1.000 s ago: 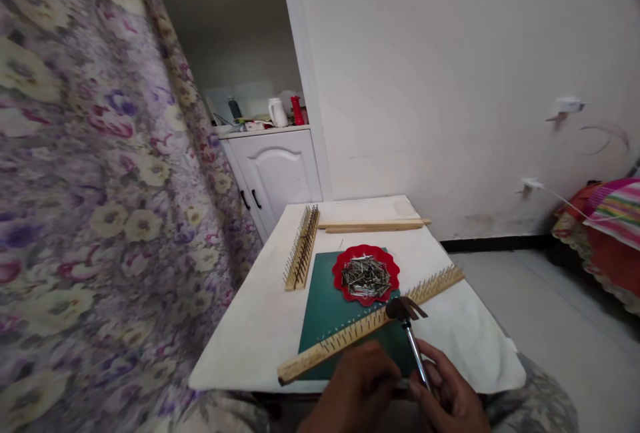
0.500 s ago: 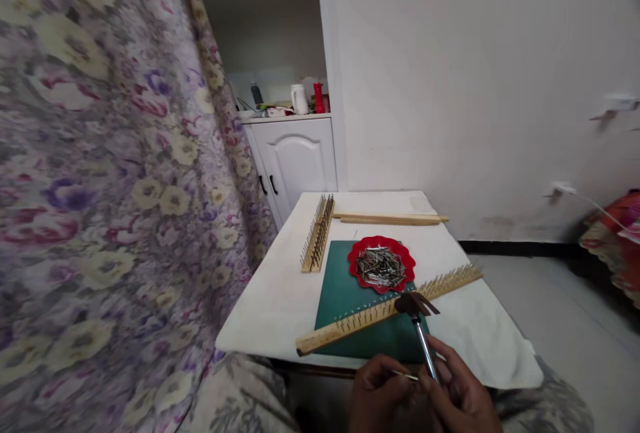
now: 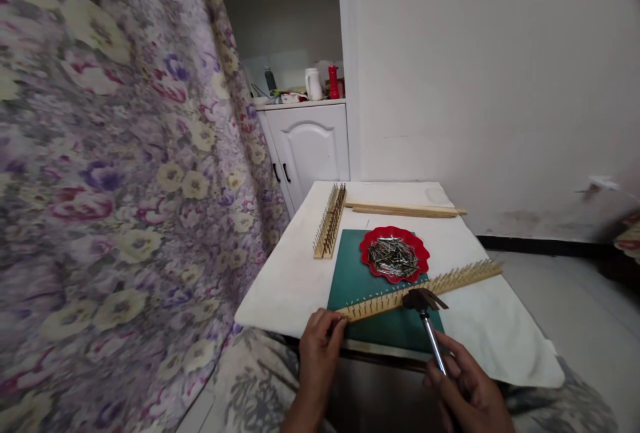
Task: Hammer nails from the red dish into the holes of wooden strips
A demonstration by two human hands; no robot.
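My left hand (image 3: 320, 343) is closed in a pinch at the near left end of a wooden strip (image 3: 370, 309) studded with rows of upright nails. The fingertips almost hide the nail they hold against the wood. My right hand (image 3: 463, 379) grips a claw hammer (image 3: 433, 343) by its shiny metal handle. The hammer's dark head is raised in front of the strip's middle and covers part of it. Beneath the strip lies a green mat (image 3: 350, 259). Just behind it, a red scalloped dish (image 3: 364, 256) holds a heap of loose nails (image 3: 393, 256).
Two nail-studded strips (image 3: 330, 223) lie side by side at the table's back left. Plain wooden strips (image 3: 405, 209) lie along the back of the white-covered table (image 3: 280, 286). A floral curtain (image 3: 125, 219) hangs at left, beside a white cabinet (image 3: 315, 146).
My left hand has moved from beside my right hand, carrying a nail, leftward to the strip's end. The hammer stays in my right hand. The view has shifted left.
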